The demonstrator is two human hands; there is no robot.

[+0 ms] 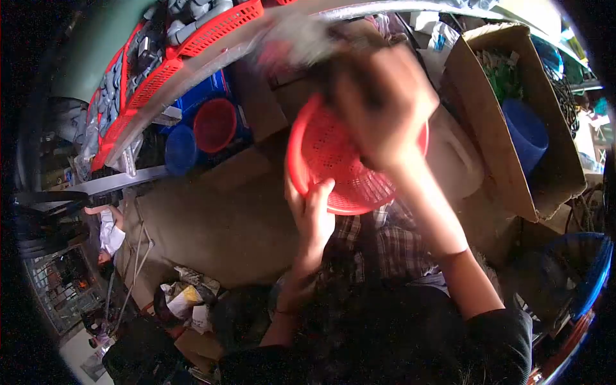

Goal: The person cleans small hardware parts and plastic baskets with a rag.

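Observation:
A red plastic basket (324, 144) with a perforated wall and bottom is tilted in front of my body, its opening toward me. My left hand (314, 215) grips its near left rim, thumb over the edge and fingers on the outside. My right hand (385, 96) is over the basket's upper right side, curled and smeared by motion. A dark shape shows at its fingers; I cannot tell what it is. Beyond them is a blurred whitish and pink thing (292, 48).
Red baskets (218, 29) of grey parts line a bench at upper left. Below it stand a red tub (215, 125) and a blue tub (181, 151). A cardboard box (487, 128) with a blue container (525, 135) stands right. Another person (110, 231) is at far left.

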